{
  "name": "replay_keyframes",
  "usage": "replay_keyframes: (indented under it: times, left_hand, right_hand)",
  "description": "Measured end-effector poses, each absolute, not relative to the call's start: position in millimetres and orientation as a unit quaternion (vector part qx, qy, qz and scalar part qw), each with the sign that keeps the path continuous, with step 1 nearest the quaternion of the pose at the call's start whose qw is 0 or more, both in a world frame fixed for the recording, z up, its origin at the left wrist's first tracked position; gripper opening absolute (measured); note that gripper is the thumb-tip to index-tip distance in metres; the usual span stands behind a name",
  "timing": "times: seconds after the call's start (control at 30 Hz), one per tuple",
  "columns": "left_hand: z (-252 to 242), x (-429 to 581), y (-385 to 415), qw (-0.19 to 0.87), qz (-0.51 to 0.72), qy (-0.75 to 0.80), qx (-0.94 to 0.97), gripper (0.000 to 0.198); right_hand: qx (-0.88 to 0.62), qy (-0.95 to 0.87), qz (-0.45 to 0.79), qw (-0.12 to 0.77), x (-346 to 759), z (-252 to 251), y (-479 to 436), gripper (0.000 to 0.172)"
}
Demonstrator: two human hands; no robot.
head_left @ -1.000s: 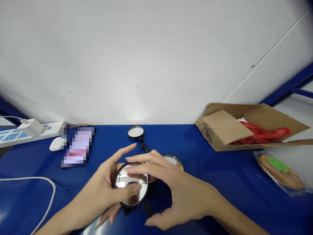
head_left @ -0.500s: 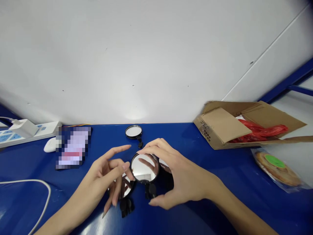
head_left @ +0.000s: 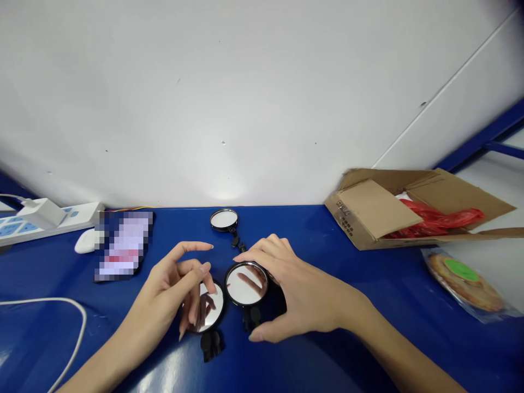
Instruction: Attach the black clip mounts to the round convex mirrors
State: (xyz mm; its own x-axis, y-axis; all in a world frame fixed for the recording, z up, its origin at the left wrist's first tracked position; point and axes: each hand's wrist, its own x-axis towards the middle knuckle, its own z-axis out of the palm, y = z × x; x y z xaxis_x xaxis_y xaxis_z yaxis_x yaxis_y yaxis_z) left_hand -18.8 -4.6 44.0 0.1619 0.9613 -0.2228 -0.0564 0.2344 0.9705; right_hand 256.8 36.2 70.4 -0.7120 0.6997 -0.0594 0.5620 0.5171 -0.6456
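A round black-rimmed mirror (head_left: 246,285) with a dark clamp mount (head_left: 252,318) sits at the middle of the blue table. My right hand (head_left: 284,289) curves around its right side, fingers by the top rim and thumb beside the mount, widely apart; whether the fingertips touch it is unclear. A dark shape under that palm is mostly hidden. Just left, a second round mirror (head_left: 215,308) lies with its mount (head_left: 212,345) toward me. My left hand (head_left: 180,284) hovers over that mirror, fingers loosely spread, holding nothing. A third mirror (head_left: 224,219) lies farther back near the wall.
A phone with a blurred screen (head_left: 125,245), a white rounded case (head_left: 87,241) and a power strip (head_left: 82,215) are at left, with a white cable (head_left: 77,338) nearer. An open cardboard box (head_left: 368,207) holding a red bag (head_left: 438,218) and a wrapped round pastry (head_left: 462,281) are at right.
The middle mirror has tipped lower and flatter beneath my right hand, its upper rim now below the fingers. My left hand has shifted slightly left, uncovering more of the left mirror.
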Motion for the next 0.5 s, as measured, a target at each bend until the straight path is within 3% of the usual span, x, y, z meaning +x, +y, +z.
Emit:
replay_keyframes:
  times: [0.5]
  left_hand:
    - [43.5, -19.6, -4.9, 0.603, 0.417, 0.494, 0.467, 0.055]
  right_hand:
    - [-0.333, -0.875, 0.331, 0.115, 260.3, 70.2, 38.4, 0.074]
